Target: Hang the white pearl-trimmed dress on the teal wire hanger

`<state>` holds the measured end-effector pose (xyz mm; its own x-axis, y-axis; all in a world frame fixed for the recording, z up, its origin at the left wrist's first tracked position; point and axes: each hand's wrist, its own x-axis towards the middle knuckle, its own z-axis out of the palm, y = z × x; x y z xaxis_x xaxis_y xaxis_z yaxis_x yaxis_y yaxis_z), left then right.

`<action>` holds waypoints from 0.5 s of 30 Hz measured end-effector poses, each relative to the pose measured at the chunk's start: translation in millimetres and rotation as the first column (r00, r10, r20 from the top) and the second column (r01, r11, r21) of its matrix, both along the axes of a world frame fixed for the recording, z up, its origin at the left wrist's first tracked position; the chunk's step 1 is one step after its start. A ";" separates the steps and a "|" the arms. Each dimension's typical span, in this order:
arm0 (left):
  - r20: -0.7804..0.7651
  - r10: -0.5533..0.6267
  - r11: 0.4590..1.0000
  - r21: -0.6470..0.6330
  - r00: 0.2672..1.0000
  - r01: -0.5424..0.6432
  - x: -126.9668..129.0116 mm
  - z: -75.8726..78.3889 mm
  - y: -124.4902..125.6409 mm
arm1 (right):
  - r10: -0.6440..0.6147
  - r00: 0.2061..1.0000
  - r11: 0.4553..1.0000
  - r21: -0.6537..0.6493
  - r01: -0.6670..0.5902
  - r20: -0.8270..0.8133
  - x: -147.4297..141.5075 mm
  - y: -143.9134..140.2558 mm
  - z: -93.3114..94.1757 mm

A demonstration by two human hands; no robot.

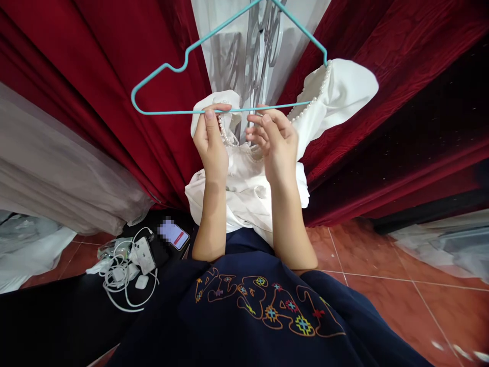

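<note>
My left hand pinches the lower bar of a light-blue clothes hanger between thumb and fingers. Beside the middle of that bar is my right hand, its fingers loosely curled and apart, slightly blurred; whether it touches the bar is hard to tell. A white garment with pearl-like beads along its edges lies over my lap and beneath my hands. One of its shoulders sits on the hanger's right end, while the other hangs behind my left hand, off the hanger's left end. The hanger's hook is out of view.
Deep red drapes hang ahead on both sides, with pale sheer fabric at left. On a black surface to the left lie a lit phone, another phone-like device and tangled white cables. Reddish floor tiles show at right.
</note>
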<state>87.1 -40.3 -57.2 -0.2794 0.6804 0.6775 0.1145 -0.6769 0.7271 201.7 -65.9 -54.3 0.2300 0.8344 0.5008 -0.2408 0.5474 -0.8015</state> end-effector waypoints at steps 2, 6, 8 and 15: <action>0.010 0.040 0.998 0.044 0.999 -0.041 -2.8 1.4 1.9 | -0.174 0.984 0.983 0.055 0.173 0.019 19.0 -6.5 1.9; 0.015 0.038 0.993 0.112 0.999 -0.040 -4.8 3.4 1.8 | -0.628 0.778 0.758 0.204 0.619 -0.029 67.0 6.6 9.2; 0.025 0.032 0.991 0.130 0.999 -0.035 -3.6 4.2 -0.8 | -0.671 0.740 0.734 0.176 0.657 0.038 88.2 23.8 9.8; -0.006 0.133 0.972 0.194 0.991 -0.130 -1.0 12.9 -9.7 | -0.454 0.836 0.891 0.133 0.435 0.308 106.6 66.4 5.3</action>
